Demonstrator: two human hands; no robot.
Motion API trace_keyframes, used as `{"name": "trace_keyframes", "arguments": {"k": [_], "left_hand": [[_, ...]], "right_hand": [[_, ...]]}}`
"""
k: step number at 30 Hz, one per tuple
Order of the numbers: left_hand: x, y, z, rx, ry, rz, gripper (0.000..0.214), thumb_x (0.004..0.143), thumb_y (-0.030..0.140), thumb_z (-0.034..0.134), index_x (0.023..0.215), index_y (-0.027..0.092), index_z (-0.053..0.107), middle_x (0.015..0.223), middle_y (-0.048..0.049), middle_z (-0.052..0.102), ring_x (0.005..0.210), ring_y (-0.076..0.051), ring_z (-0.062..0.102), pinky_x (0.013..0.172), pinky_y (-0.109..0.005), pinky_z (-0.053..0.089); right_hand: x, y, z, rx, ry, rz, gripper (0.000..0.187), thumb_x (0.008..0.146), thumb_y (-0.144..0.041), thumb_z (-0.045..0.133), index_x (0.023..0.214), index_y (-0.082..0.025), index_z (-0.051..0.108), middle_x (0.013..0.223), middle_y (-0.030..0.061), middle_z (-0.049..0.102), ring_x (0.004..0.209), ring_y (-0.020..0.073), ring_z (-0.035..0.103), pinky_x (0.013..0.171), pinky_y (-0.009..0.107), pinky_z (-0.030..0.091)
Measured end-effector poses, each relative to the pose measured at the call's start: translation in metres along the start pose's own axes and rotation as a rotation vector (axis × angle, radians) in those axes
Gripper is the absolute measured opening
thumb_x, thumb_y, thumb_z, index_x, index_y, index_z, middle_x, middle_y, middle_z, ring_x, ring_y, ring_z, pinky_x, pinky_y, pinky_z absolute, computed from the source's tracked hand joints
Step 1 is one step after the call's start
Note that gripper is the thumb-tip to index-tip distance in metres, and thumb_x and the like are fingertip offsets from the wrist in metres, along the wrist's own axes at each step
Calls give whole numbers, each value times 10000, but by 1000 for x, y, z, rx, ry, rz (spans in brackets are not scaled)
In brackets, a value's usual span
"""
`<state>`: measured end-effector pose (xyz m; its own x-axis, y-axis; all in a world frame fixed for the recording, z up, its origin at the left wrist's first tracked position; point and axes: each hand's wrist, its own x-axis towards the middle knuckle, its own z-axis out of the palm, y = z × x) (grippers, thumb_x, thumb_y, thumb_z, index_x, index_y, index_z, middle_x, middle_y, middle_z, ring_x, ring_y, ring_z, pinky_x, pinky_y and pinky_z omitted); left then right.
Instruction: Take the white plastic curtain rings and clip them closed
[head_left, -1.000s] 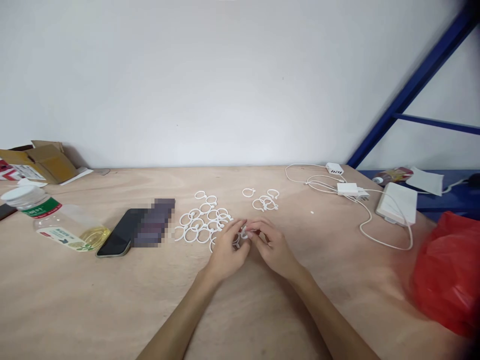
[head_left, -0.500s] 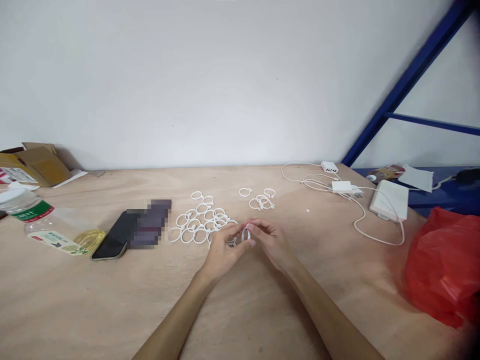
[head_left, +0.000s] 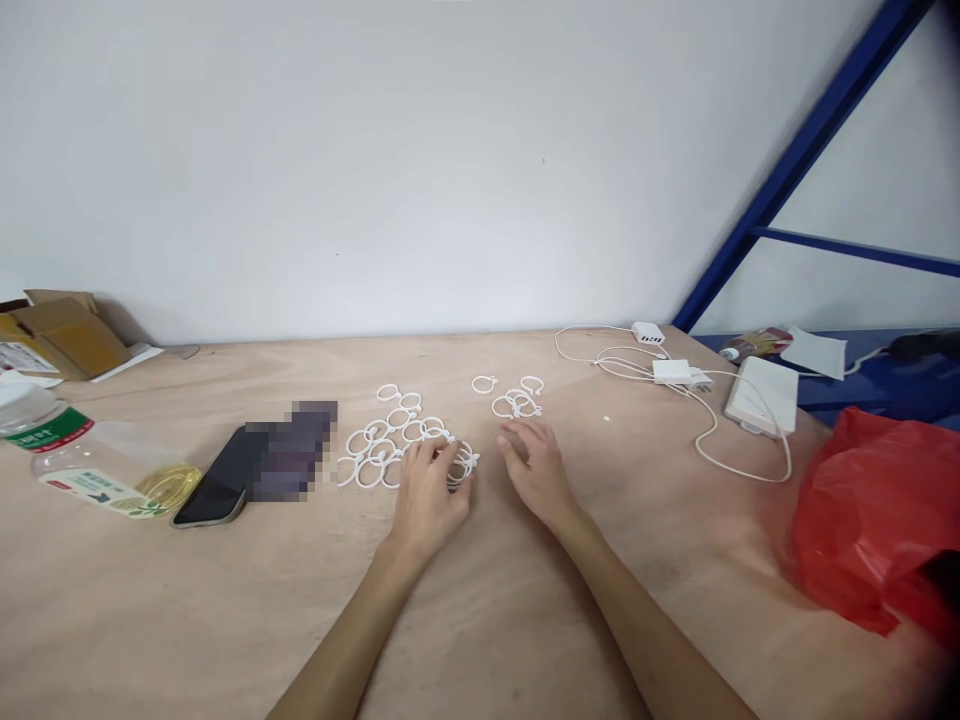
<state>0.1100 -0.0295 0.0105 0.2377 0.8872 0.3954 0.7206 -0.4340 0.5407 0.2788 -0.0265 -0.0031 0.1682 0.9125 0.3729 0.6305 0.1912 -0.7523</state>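
A cluster of white plastic rings (head_left: pixel 370 472) with small tabs, like curtain rings, lies on the wooden table. My left hand (head_left: pixel 429 495) reaches over the right side of this cluster, its fingers bent down and its thumb apart from them. It hides some of the rings, while others show between thumb and forefinger. To the right, my right hand (head_left: pixel 538 470) hovers low with fingers spread and nothing seen in it. Just beyond its fingertips is a smaller group of white rings (head_left: pixel 527 406), with a single ring (head_left: pixel 484 385) a bit to the left.
A black phone (head_left: pixel 217 480) and a blurred-out dark patch lie left of the rings, beside a clear bottle (head_left: pixel 97 480). An opened cardboard box (head_left: pixel 71 335) stands back left. White cables (head_left: pixel 705 420), a white power bank (head_left: pixel 763 395) and a red plastic bag (head_left: pixel 870 520) are on the right.
Both hands were together, pinching a white ring between them. They have parted: the left went left onto the cluster, the right drew away and opened. The whole view shifted slightly.
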Motion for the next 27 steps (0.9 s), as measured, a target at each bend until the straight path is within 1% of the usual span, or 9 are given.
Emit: {"name": "trace_keyframes", "arguments": {"k": [3, 5, 7, 11, 15, 19, 22, 25, 27], "left_hand": [[-1, -2, 1, 127, 41, -3, 429, 757, 195, 578, 1184, 183, 603, 1125, -120, 594, 1082, -305, 489, 940, -502, 408], [-2, 0, 1, 135, 61, 1, 461, 754, 219, 589, 1214, 201, 579, 1158, -110, 576, 1095, -305, 477, 955, -510, 394], [-2, 1, 2, 112, 67, 10, 462, 756, 235, 594, 1217, 211, 573, 1161, -101, 569, 1093, -297, 478, 960, -502, 393], [-2, 1, 4, 58, 83, 27, 415, 764, 210, 577, 1180, 213, 589, 1135, -96, 569, 1078, -278, 491, 949, -476, 411], [-1, -1, 4, 60, 88, 23, 364, 775, 199, 566, 1136, 217, 607, 1123, -92, 576, 1071, -276, 496, 942, -473, 410], [2, -5, 3, 93, 114, -8, 327, 787, 210, 562, 1109, 212, 619, 1123, -90, 585, 1076, -282, 490, 953, -489, 390], [2, -7, 3, 80, 136, -7, 314, 795, 211, 555, 1102, 208, 623, 1108, -90, 589, 1070, -276, 495, 956, -481, 394], [2, -7, 3, 24, 120, 40, 339, 803, 215, 548, 1137, 207, 604, 1125, -89, 584, 1094, -264, 497, 967, -457, 405], [0, -5, 3, -27, 96, 73, 400, 795, 216, 558, 1195, 201, 571, 1172, -95, 570, 1131, -260, 491, 991, -448, 397]], "right_hand": [[2, 10, 2, -398, -84, -62, 432, 891, -296, 421, 1297, -178, 513, 1404, 107, 467, 1316, 286, 330, 1051, 485, 300], [2, 12, 4, -540, -165, -57, 464, 919, -338, 375, 1357, -201, 449, 1477, 81, 375, 1388, 292, 205, 1067, 504, 262], [2, 11, 7, -598, -217, -55, 463, 940, -378, 327, 1359, -220, 446, 1489, 70, 357, 1409, 294, 148, 1073, 530, 224], [2, 7, 9, -593, -197, -75, 411, 943, -336, 327, 1301, -228, 497, 1416, 72, 459, 1382, 291, 210, 1068, 536, 201], [4, 6, 7, -568, -126, -79, 348, 898, -234, 417, 1220, -207, 548, 1260, 89, 578, 1232, 291, 392, 1005, 466, 289], [3, 8, 6, -553, -89, -59, 234, 887, -235, 456, 1016, -217, 651, 1081, 99, 629, 1090, 298, 443, 929, 455, 341], [2, 7, 5, -484, -63, -79, 216, 884, -218, 464, 917, -225, 678, 995, 94, 612, 1041, 281, 451, 914, 454, 363], [1, 1, 1, -331, -29, -175, 225, 888, -219, 467, 949, -238, 682, 1099, 96, 528, 1092, 259, 447, 948, 437, 382], [-1, -7, -2, -201, -75, -242, 248, 903, -215, 440, 992, -245, 670, 1178, 97, 474, 1139, 240, 450, 963, 414, 402]]}}
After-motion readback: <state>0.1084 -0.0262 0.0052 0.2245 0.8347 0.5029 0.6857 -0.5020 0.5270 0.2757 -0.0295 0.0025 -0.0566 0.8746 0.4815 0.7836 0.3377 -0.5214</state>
